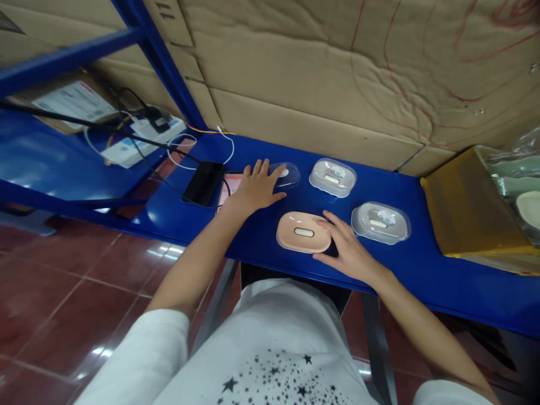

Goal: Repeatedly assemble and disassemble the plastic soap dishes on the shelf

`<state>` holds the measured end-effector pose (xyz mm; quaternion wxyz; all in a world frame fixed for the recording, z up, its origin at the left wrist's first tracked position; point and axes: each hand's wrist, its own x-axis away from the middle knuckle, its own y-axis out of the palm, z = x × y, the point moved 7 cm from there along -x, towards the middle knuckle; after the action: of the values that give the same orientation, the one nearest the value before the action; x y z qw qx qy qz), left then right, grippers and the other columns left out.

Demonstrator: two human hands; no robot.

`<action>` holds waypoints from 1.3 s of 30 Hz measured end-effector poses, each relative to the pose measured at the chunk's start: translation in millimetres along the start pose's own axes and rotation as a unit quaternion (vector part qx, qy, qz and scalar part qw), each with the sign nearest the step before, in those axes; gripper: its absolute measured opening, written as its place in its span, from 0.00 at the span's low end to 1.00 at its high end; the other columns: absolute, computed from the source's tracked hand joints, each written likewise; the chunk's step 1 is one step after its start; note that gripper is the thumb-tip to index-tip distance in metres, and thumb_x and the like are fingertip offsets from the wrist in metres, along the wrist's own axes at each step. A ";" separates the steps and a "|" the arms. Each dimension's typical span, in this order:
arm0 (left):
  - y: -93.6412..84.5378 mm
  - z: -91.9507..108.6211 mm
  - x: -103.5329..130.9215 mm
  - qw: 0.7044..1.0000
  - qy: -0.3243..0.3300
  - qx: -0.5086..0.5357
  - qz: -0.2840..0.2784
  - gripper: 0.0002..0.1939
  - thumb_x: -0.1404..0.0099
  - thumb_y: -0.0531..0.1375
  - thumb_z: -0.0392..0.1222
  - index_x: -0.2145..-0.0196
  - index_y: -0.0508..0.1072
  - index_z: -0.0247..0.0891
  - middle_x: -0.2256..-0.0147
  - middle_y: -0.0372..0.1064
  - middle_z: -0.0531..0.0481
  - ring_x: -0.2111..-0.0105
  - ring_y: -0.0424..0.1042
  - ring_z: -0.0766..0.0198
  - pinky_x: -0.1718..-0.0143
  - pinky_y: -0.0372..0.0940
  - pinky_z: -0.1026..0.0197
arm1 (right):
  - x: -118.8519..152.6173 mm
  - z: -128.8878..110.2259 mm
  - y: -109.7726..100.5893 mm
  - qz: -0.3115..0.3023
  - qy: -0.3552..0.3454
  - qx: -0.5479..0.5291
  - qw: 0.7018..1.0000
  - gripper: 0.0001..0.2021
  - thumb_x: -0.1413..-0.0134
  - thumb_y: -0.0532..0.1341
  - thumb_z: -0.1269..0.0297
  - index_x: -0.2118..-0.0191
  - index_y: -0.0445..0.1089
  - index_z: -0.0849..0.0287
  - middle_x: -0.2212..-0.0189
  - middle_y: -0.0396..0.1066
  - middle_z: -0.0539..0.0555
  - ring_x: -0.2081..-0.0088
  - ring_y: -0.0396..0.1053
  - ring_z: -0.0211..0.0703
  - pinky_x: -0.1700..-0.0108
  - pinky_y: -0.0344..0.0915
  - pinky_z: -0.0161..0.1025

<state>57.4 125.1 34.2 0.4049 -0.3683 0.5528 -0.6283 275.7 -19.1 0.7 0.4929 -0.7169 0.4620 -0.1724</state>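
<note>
My left hand (259, 188) is spread out, its fingertips at the left end of a clear plastic lid (289, 176) with a small round label. My right hand (343, 244) has thumb and fingers around the right end of a peach oval dish (291, 236), which looks like a soap dish. It lies on the blue table, with a white pill-shaped piece in its middle. Just right of that hand is a grey dish under a clear lid (387, 225). Farther back stands another lidded whitish dish (333, 178).
The blue tabletop (261, 244) runs left to right. A black phone-like device (205, 183) and a lit screen (230, 185) lie left of my left hand, among cables. A power strip (143, 143) sits farther left. At the right is an open cardboard box (468, 208); cardboard lines the back.
</note>
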 end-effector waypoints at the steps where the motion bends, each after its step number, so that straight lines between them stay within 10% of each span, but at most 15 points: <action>1: 3.2 -7.5 -9.6 0.999 -0.020 -0.002 -0.025 0.42 0.25 0.63 0.54 0.22 0.53 0.40 0.23 0.46 0.27 0.23 0.44 0.28 0.27 0.46 0.28 | 0.4 0.9 -0.4 0.005 0.000 0.001 1.000 0.40 0.31 0.66 0.49 0.23 0.47 0.45 0.23 0.51 0.67 0.24 0.54 0.68 0.29 0.60 0.72; 8: -4.7 -18.8 -18.4 0.998 -0.009 0.057 -0.008 0.40 0.35 0.72 0.54 0.32 0.63 0.41 0.35 0.64 0.33 0.37 0.71 0.35 0.36 0.64 0.36 | -0.5 2.6 0.0 0.024 0.003 0.002 1.000 0.39 0.29 0.64 0.51 0.22 0.46 0.45 0.25 0.56 0.67 0.25 0.57 0.67 0.28 0.62 0.70; 14: -26.3 20.9 51.2 0.957 0.148 0.227 0.102 0.33 0.34 0.71 0.54 0.38 0.64 0.42 0.38 0.68 0.40 0.36 0.70 0.44 0.34 0.64 0.42 | -1.0 6.2 -11.9 0.071 0.023 -0.059 0.995 0.42 0.33 0.68 0.49 0.22 0.48 0.45 0.28 0.61 0.66 0.27 0.62 0.67 0.30 0.65 0.69; 20: 5.5 37.4 95.8 0.956 0.157 0.231 0.085 0.35 0.36 0.74 0.53 0.37 0.66 0.45 0.34 0.67 0.41 0.32 0.67 0.43 0.29 0.59 0.39 | 0.3 7.7 -27.8 0.126 0.012 -0.084 0.988 0.45 0.37 0.71 0.49 0.22 0.48 0.43 0.29 0.62 0.64 0.32 0.68 0.66 0.33 0.72 0.67; 39: 23.5 48.0 84.1 0.947 0.198 0.251 0.028 0.34 0.31 0.70 0.56 0.33 0.66 0.49 0.27 0.59 0.41 0.28 0.61 0.44 0.28 0.58 0.39 | -0.6 6.4 -17.4 0.068 -0.002 -0.059 0.996 0.37 0.35 0.70 0.50 0.26 0.56 0.45 0.27 0.60 0.63 0.27 0.62 0.63 0.28 0.64 0.69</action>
<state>69.8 27.6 17.8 0.3845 -0.1075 0.4563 -0.7953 288.4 -13.6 12.9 0.4614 -0.7119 0.5178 -0.1102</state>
